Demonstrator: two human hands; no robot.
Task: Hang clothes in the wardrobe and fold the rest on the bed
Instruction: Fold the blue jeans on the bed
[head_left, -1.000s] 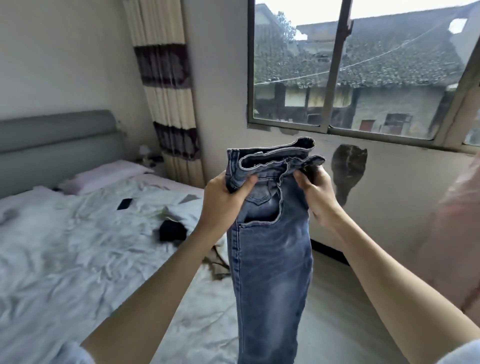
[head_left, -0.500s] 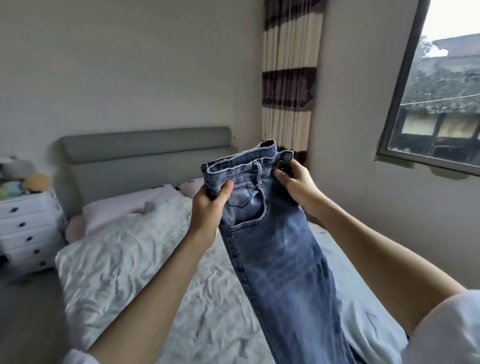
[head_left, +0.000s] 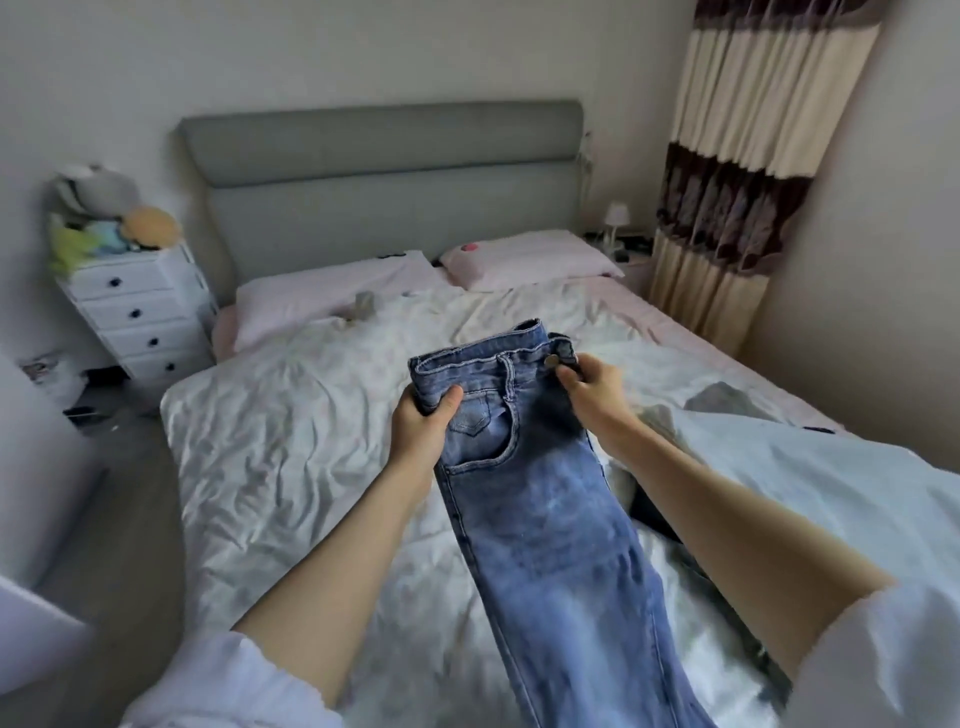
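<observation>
A pair of blue jeans (head_left: 545, 519), folded lengthwise, hangs in front of me over the bed (head_left: 291, 467). My left hand (head_left: 423, 426) grips the left end of the waistband. My right hand (head_left: 592, 384) pinches the waistband's right end by the metal button. The legs trail down toward me and run out of the bottom of the view. The bed has a crumpled white cover and a grey headboard. No wardrobe is in view.
Two pink pillows (head_left: 530, 257) lie at the head of the bed. A pale garment (head_left: 810, 467) and dark cloth (head_left: 654, 519) lie on the bed at right. A white drawer chest (head_left: 137, 312) topped with soft toys stands left. A striped curtain (head_left: 737, 182) hangs right.
My view has swung left from the window to face the bed head-on. Both hands kept their grip and lowered the jeans over the bed.
</observation>
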